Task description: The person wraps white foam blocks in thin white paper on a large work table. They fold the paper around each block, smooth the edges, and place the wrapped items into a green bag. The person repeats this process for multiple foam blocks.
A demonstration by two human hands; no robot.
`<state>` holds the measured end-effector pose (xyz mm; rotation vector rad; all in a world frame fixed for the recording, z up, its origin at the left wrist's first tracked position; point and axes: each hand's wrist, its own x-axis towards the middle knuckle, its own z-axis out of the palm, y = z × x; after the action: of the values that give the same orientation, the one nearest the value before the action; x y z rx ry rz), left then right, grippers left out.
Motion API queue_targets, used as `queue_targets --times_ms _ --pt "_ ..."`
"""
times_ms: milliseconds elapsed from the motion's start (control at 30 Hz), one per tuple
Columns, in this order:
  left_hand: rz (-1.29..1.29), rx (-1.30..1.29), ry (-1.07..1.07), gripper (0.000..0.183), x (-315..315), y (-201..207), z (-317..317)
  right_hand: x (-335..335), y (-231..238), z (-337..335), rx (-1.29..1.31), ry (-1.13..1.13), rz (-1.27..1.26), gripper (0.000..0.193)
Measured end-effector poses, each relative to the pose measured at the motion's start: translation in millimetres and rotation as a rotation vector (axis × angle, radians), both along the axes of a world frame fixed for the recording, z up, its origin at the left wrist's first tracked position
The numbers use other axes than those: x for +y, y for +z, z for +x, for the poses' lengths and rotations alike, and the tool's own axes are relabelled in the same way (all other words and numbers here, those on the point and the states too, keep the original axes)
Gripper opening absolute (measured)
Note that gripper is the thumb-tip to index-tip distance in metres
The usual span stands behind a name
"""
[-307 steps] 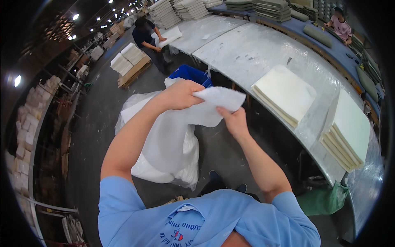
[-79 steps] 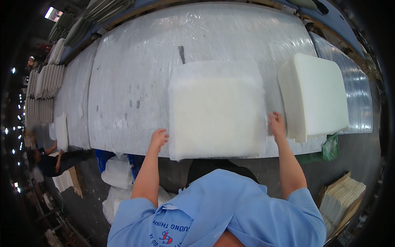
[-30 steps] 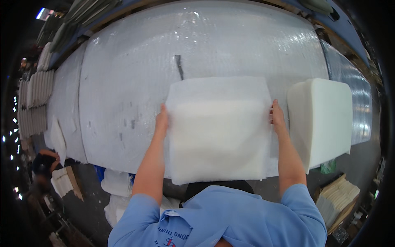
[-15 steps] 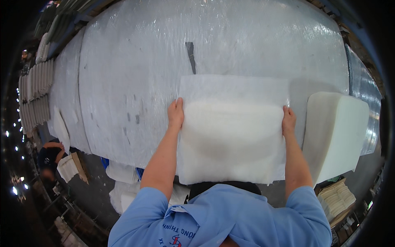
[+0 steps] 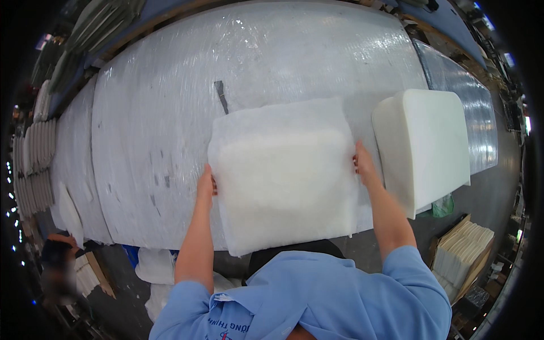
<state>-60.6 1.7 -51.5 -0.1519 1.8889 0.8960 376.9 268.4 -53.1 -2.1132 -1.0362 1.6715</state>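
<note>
White, rectangular, fibrous sheet with a thicker cream middle (image 5: 286,181): lies flat; the pale, film-wrapped table (image 5: 153,107) is beneath it. Left hand (image 5: 207,182) and right hand (image 5: 364,163) have moved in, from clear of it seconds ago, to its opposite side edges, fingers curled; clamping cannot be confirmed. Judgement: both sides can be adjusted together. To its right, apart: stacked cream, rounded-corner pads (image 5: 436,147)

1. From my head, a fisheye camera is looking down over my left hand (image 5: 207,182) and right hand (image 5: 365,163).
2. It is facing the table (image 5: 164,107) under and beyond them.
3. It is sitting near, yet is taking in my forearms (image 5: 195,241) and floor (image 5: 492,201) outside both hands.
</note>
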Motion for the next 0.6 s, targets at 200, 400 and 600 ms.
queue_targets --times_ms 200,400,600 --pt "-0.109 0.758 -0.24 0.058 -22 -19 67 -77 -28 -2 -0.334 0.179 0.528 0.05" --pt "0.045 0.751 -0.204 0.055 -30 -48 45 -71 -37 11 -0.202 0.186 0.539 0.04" --pt "0.149 0.589 -0.085 0.054 -29 -51 48 -59 -44 18 -0.217 0.238 0.357 0.043"
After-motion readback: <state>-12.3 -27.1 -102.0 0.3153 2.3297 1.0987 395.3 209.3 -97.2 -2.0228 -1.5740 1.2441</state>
